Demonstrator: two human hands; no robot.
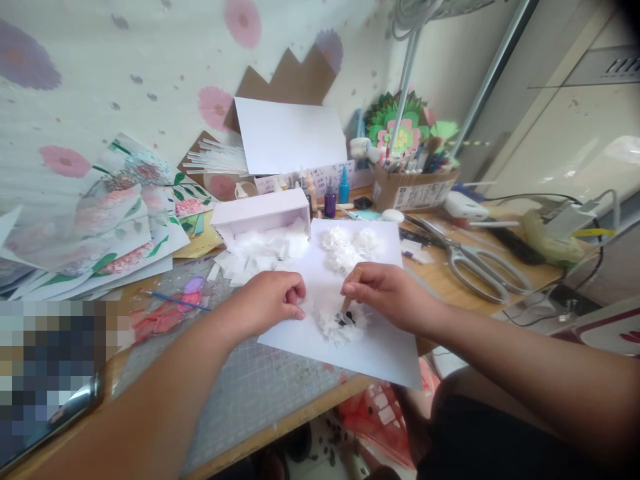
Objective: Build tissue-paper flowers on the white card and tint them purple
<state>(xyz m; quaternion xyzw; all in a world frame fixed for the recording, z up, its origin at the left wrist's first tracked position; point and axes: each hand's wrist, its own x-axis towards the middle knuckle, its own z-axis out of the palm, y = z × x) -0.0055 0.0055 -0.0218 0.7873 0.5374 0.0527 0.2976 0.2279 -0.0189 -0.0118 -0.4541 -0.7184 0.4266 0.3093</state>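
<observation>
Paper flower (343,327) lies under our right hand (389,293), pinched on a thin stick (346,304); our left hand (273,300) rests curled beside it on the sheet (385,357).

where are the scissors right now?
Head view, right side of the desk: the scissors lie flat right of the white sheet, beyond the right hand and in front of the cardboard box.
</observation>
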